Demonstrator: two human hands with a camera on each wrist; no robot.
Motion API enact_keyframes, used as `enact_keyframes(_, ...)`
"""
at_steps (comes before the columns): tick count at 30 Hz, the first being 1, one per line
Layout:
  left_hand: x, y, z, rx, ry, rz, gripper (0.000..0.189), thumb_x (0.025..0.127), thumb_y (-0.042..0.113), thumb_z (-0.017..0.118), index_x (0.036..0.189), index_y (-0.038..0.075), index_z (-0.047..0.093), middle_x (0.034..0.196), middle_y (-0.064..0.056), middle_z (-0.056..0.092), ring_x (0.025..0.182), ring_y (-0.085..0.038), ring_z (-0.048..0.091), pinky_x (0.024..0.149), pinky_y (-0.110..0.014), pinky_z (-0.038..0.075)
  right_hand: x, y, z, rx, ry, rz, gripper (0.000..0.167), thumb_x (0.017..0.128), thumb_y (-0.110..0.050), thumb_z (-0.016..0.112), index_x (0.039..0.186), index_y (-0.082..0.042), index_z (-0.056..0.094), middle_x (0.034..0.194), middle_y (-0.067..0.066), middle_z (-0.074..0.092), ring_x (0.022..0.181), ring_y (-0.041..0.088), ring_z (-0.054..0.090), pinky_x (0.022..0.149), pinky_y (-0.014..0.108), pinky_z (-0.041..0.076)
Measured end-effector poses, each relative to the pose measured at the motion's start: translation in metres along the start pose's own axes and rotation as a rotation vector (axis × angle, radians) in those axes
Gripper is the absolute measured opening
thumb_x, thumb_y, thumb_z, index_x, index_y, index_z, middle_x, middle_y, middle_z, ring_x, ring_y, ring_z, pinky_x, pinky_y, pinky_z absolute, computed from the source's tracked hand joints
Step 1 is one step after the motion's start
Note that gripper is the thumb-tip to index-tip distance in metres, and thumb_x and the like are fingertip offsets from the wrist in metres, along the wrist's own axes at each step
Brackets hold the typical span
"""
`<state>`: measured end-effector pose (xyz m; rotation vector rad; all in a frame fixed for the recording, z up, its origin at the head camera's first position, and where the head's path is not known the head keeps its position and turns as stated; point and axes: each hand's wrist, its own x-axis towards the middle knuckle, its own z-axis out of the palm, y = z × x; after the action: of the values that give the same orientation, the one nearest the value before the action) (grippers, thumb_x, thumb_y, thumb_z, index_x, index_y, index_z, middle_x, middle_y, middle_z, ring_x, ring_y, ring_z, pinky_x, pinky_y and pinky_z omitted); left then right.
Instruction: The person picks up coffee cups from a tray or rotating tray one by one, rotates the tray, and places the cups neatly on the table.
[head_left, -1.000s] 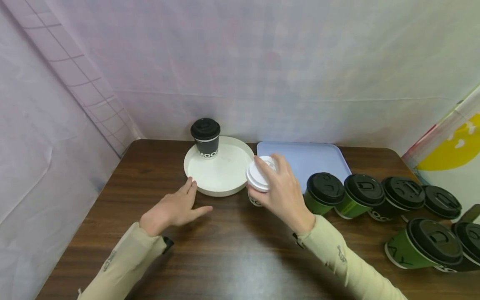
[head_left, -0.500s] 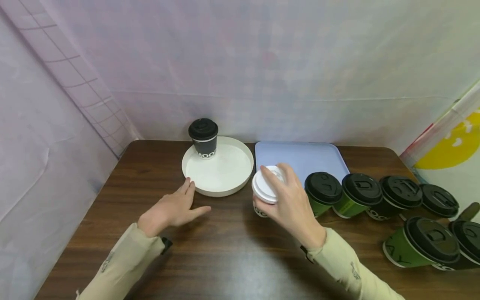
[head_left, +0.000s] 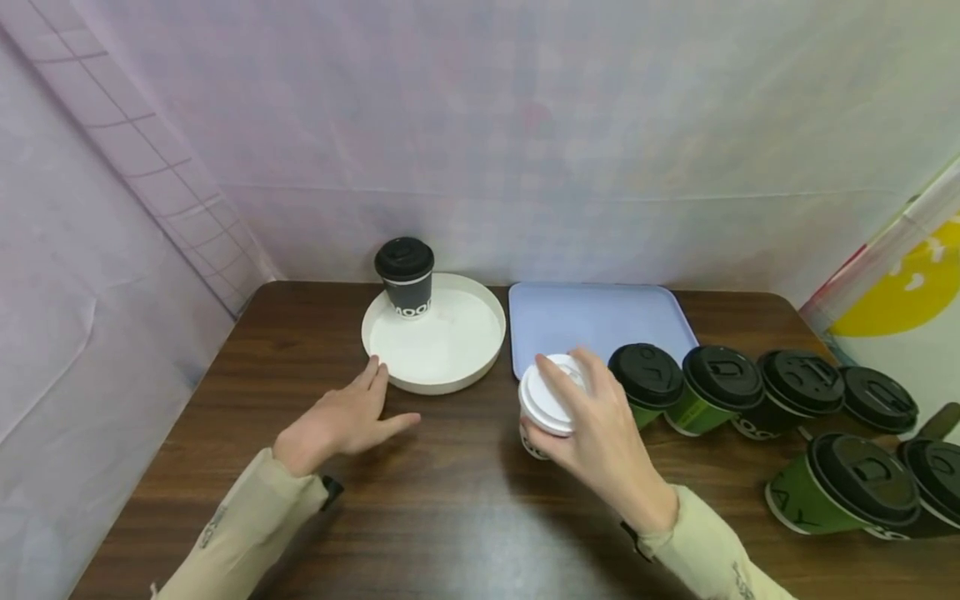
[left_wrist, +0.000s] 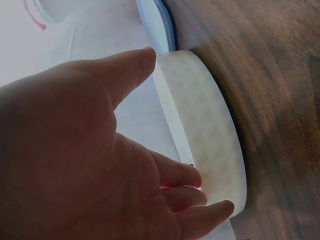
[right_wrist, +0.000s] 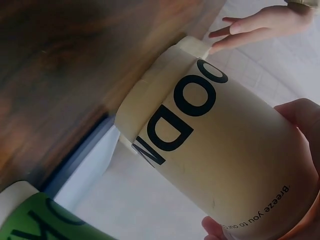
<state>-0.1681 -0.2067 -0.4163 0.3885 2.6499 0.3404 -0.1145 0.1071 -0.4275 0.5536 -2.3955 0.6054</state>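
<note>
My right hand (head_left: 600, 425) grips a white paper cup (right_wrist: 215, 145) near its top, under the white lid (head_left: 551, 393). Dark printed letters run round the cup's lower side in the right wrist view. In the head view the cup is in front of the blue tray's near left corner. My left hand (head_left: 345, 421) has its fingers straight, with the fingertips at the near left rim of a round white tray (head_left: 442, 379); its thumb points to the right. A black-lidded dark cup (head_left: 408, 275) stands upright at the back left of that tray.
A pale blue rectangular tray (head_left: 600, 317) lies right of the round one. Several black-lidded cups stand at the right, among them a green cup (head_left: 697, 408) and a nearer green cup (head_left: 802, 500). A cloth wall (head_left: 480, 150) closes off the table's back.
My right hand has drawn the white cup toward me and to the right, away from the round tray. My left hand has stayed at the tray's rim.
</note>
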Motion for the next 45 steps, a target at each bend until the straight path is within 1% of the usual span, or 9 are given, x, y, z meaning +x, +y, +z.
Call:
enact_keyframes(5, -0.001, 0.001, 0.000, -0.006, -0.002, 0.006, 0.100, 0.104, 0.064, 0.044, 0.160, -0.012, 0.012, 0.170, -0.034, 0.001, 0.157, -0.051, 0.020, 0.122, -0.066, 0.030, -0.011, 0.002, -0.006, -0.008, 0.019, 0.001, 0.073, 0.069, -0.030, 0.091, 0.136, -0.020, 0.066, 0.130, 0.024, 0.056, 0.104, 0.043, 0.062, 0.083, 0.056, 0.057)
enact_keyframes(13, 0.000, 0.002, 0.000, -0.006, -0.003, 0.005, 0.101, 0.103, 0.064, 0.045, 0.161, -0.012, 0.012, 0.170, -0.034, 0.001, 0.156, -0.051, 0.020, 0.122, -0.067, 0.030, -0.023, 0.001, -0.016, 0.001, 0.054, -0.001, 0.076, 0.066, -0.025, 0.090, 0.138, -0.019, 0.066, 0.132, 0.027, 0.054, 0.117, 0.044, 0.056, 0.087, 0.059, 0.058)
enact_keyframes(17, 0.000, 0.002, 0.000, -0.007, -0.004, 0.005, 0.101, 0.103, 0.064, 0.045, 0.160, -0.013, 0.012, 0.170, -0.034, 0.001, 0.157, -0.051, 0.020, 0.122, -0.066, 0.031, -0.029, 0.002, -0.018, 0.007, 0.090, -0.016, 0.074, 0.065, -0.025, 0.088, 0.136, -0.017, 0.068, 0.129, 0.028, 0.056, 0.116, 0.047, 0.053, 0.092, 0.059, 0.050)
enact_keyframes(19, 0.000, 0.002, -0.001, -0.007, -0.004, 0.004, 0.102, 0.103, 0.065, 0.045, 0.160, -0.013, 0.012, 0.170, -0.035, 0.001, 0.156, -0.051, 0.021, 0.122, -0.066, 0.031, -0.031, 0.003, -0.019, 0.002, 0.102, -0.017, 0.073, 0.065, -0.027, 0.087, 0.135, -0.017, 0.068, 0.128, 0.026, 0.057, 0.114, 0.046, 0.052, 0.091, 0.056, 0.043)
enact_keyframes(24, 0.000, 0.003, -0.001, -0.009, -0.007, 0.001, 0.102, 0.103, 0.065, 0.045, 0.161, -0.012, 0.011, 0.170, -0.035, 0.001, 0.156, -0.052, 0.022, 0.122, -0.065, 0.031, -0.040, 0.005, -0.026, -0.014, 0.085, 0.040, 0.070, 0.067, -0.033, 0.084, 0.134, -0.020, 0.069, 0.129, 0.022, 0.058, 0.113, 0.041, 0.048, 0.084, 0.049, 0.031)
enact_keyframes(26, -0.001, 0.003, -0.001, -0.009, -0.007, 0.001, 0.101, 0.103, 0.064, 0.045, 0.161, -0.012, 0.011, 0.170, -0.034, 0.001, 0.156, -0.052, 0.021, 0.122, -0.065, 0.031, -0.044, 0.007, -0.029, -0.020, 0.081, 0.064, 0.070, 0.067, -0.034, 0.083, 0.134, -0.021, 0.069, 0.129, 0.021, 0.058, 0.112, 0.040, 0.048, 0.084, 0.048, 0.030)
enact_keyframes(33, -0.001, 0.002, -0.002, -0.003, 0.006, 0.014, 0.102, 0.103, 0.064, 0.045, 0.160, -0.014, 0.011, 0.169, -0.036, 0.002, 0.155, -0.052, 0.022, 0.122, -0.064, 0.033, -0.055, 0.015, -0.041, -0.055, 0.132, 0.081, 0.068, 0.067, -0.034, 0.081, 0.133, -0.020, 0.070, 0.127, 0.025, 0.057, 0.110, 0.045, 0.047, 0.082, 0.050, 0.028)
enact_keyframes(40, -0.001, 0.002, -0.003, 0.000, 0.020, 0.027, 0.101, 0.104, 0.062, 0.046, 0.159, -0.016, 0.012, 0.168, -0.037, 0.004, 0.155, -0.052, 0.023, 0.122, -0.062, 0.034, -0.063, 0.028, -0.052, -0.083, 0.145, 0.126, 0.064, 0.070, -0.039, 0.076, 0.129, -0.014, 0.072, 0.126, 0.031, 0.055, 0.109, 0.051, 0.045, 0.081, 0.057, 0.028)
enact_keyframes(45, -0.001, 0.002, -0.002, 0.005, 0.020, 0.029, 0.101, 0.104, 0.062, 0.046, 0.159, -0.016, 0.012, 0.168, -0.037, 0.004, 0.155, -0.052, 0.023, 0.122, -0.062, 0.034, -0.069, 0.035, -0.059, -0.106, 0.148, 0.161, 0.065, 0.070, -0.040, 0.075, 0.130, -0.014, 0.071, 0.126, 0.034, 0.054, 0.109, 0.054, 0.045, 0.080, 0.057, 0.027)
